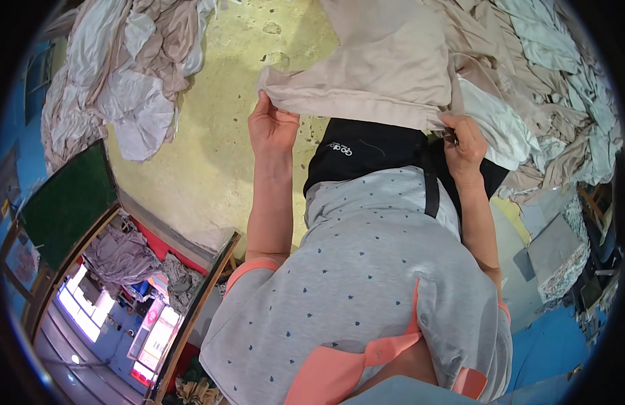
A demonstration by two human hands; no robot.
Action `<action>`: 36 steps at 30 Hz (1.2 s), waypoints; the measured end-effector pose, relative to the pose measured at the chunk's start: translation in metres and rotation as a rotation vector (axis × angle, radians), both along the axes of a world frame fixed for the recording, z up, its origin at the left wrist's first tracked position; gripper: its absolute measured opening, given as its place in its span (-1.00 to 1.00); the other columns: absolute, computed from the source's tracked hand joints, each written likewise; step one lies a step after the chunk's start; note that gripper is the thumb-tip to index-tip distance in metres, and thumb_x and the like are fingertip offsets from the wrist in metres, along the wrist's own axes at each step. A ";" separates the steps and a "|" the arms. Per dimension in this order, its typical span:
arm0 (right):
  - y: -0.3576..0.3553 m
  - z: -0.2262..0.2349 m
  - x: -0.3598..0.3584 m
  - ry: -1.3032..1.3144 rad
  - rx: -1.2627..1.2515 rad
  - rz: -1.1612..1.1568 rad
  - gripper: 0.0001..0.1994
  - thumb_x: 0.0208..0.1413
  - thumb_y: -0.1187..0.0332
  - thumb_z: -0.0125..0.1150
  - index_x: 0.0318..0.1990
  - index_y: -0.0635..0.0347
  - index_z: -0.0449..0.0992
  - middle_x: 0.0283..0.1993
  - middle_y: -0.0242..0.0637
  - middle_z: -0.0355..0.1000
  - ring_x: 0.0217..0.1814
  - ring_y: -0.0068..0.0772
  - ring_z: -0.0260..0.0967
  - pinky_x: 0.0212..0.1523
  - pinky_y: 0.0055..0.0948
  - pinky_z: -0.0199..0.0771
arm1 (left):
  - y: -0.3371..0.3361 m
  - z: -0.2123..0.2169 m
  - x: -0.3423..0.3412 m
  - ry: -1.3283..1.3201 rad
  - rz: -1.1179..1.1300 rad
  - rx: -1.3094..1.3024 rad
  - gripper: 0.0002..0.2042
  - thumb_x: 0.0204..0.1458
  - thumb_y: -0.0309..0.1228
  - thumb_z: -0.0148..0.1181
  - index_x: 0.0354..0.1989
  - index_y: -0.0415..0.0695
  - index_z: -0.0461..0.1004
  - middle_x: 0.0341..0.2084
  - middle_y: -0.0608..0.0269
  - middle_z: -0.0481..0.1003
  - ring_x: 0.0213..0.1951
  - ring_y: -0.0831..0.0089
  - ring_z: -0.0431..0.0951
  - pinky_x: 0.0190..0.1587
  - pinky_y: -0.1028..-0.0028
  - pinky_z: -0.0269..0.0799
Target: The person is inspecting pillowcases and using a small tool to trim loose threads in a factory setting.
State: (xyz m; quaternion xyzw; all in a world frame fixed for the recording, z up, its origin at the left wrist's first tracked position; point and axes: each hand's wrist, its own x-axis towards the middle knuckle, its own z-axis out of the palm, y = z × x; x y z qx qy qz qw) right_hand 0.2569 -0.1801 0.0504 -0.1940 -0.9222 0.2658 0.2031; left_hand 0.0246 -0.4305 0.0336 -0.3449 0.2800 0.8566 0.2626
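Observation:
A pale beige piece of cloth [387, 64] with a folded, seamed band along its near edge is stretched between my two hands. My left hand [272, 127] pinches the left end of that band, fingers closed. At the band's right end, my right hand [466, 145] is closed on the cloth. Something small and dark [451, 137] shows among the right fingers; its kind is too small to tell. Beyond the band, the cloth spreads away over the yellow floor. Its near edge hangs just above the black garment [366, 145] on my lap.
A heap of white and beige cloth [133, 81] lies at the far left. Another large heap [542, 88] fills the far right. Near left, a dark-framed mirror [110, 304] stands beside a green board [69, 202]. Worn yellow floor [191, 182] lies between. Clutter and a grey panel [552, 250] are at right.

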 end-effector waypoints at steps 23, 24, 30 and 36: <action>0.003 0.002 0.004 0.002 0.047 -0.033 -0.64 -0.40 0.74 0.20 -0.33 0.19 0.55 -0.47 -0.25 0.44 -0.46 -0.26 0.45 -0.48 -0.41 0.42 | 0.042 -0.003 -0.010 0.200 -0.315 0.011 -0.76 0.13 -0.37 0.12 -0.10 -0.24 0.42 -0.18 0.13 0.51 -0.07 0.25 0.49 0.02 0.26 0.41; 0.005 0.003 0.002 -0.004 0.048 -0.019 -0.64 -0.40 0.74 0.20 -0.33 0.19 0.55 -0.47 -0.25 0.44 -0.46 -0.26 0.45 -0.48 -0.41 0.42 | 0.031 0.010 -0.021 0.211 -0.228 0.031 -0.74 0.15 -0.35 0.08 -0.08 -0.28 0.41 -0.12 0.08 0.50 -0.01 0.19 0.48 0.09 0.19 0.39; 0.033 0.016 -0.017 0.133 0.078 -0.055 -0.68 -0.36 0.72 0.21 -0.33 0.20 0.55 -0.47 -0.23 0.46 -0.48 -0.21 0.46 -0.46 -0.40 0.44 | -0.029 0.079 -0.082 0.488 -0.005 -0.081 -0.65 0.18 -0.28 0.00 0.00 -0.31 0.39 0.07 -0.05 0.40 0.14 0.03 0.35 0.22 0.00 0.18; 0.041 0.013 0.002 0.108 0.162 -0.205 -0.68 -0.35 0.73 0.13 -0.35 0.20 0.55 -0.47 -0.21 0.47 -0.46 -0.21 0.46 -0.44 -0.39 0.44 | -0.076 0.019 -0.113 0.490 0.139 -0.408 -0.60 0.24 -0.26 -0.16 0.12 -0.29 0.29 0.13 -0.04 0.35 0.18 0.05 0.31 0.24 -0.05 0.16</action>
